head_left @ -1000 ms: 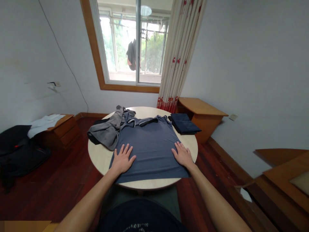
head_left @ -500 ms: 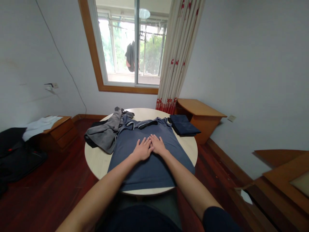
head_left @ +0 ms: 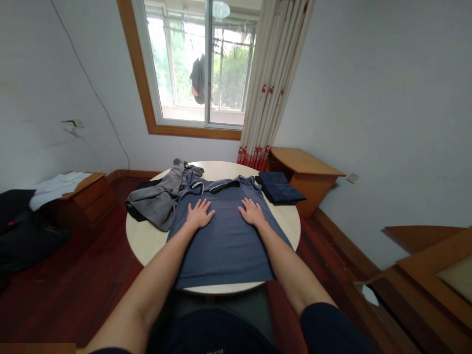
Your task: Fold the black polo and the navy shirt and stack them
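A blue-grey polo shirt point(head_left: 224, 241) lies spread flat on the round light-wood table point(head_left: 147, 238), its dark collar at the far end. My left hand point(head_left: 199, 214) rests palm down on the shirt's upper left part, fingers stretched out. On the upper right part my right hand point(head_left: 251, 211) lies flat too, fingers spread. Neither hand holds anything. The shirt's hem hangs slightly over the table's near edge.
A crumpled grey garment point(head_left: 160, 196) lies on the table's left. A folded dark navy garment point(head_left: 280, 188) sits at the right rim. A wooden side table point(head_left: 306, 169) stands right, a low cabinet point(head_left: 86, 194) with white cloth left, a window point(head_left: 199, 64) ahead.
Both hands first slid from the shirt's lower corners to meet at its middle. They have now moved apart and further up toward the collar, staying flat on the cloth.
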`<state>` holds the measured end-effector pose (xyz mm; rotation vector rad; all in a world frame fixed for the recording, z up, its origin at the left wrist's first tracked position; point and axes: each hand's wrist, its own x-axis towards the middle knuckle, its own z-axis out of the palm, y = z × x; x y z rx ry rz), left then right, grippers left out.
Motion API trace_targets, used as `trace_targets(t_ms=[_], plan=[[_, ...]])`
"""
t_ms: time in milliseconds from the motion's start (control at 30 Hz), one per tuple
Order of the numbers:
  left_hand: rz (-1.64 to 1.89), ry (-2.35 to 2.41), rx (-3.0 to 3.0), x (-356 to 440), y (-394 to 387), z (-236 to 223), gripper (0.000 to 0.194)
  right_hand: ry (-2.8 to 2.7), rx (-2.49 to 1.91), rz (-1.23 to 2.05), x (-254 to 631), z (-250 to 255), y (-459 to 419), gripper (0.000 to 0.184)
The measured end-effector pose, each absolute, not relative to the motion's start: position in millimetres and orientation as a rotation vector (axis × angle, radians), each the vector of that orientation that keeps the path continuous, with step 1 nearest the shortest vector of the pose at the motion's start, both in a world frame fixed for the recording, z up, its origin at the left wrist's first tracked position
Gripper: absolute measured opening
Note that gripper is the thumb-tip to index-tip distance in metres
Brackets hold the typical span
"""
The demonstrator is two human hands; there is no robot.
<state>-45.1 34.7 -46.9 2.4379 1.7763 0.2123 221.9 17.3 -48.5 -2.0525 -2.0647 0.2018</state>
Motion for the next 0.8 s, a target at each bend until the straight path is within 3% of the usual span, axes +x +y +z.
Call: trace_targets(t_ms=[333,800], plan=[[0.217,1.898,2.401,-74.2,34.9,-47.5,0.068,-1.970,-2.156,0.108,269.3,-54.9,12.7,0.065],[-0.079,1.943,2.351,-61.3,-39.2,-34.6,0.069,-2.042,-2.228,0.051,263.3,-51.9,-49.4,0.062]])
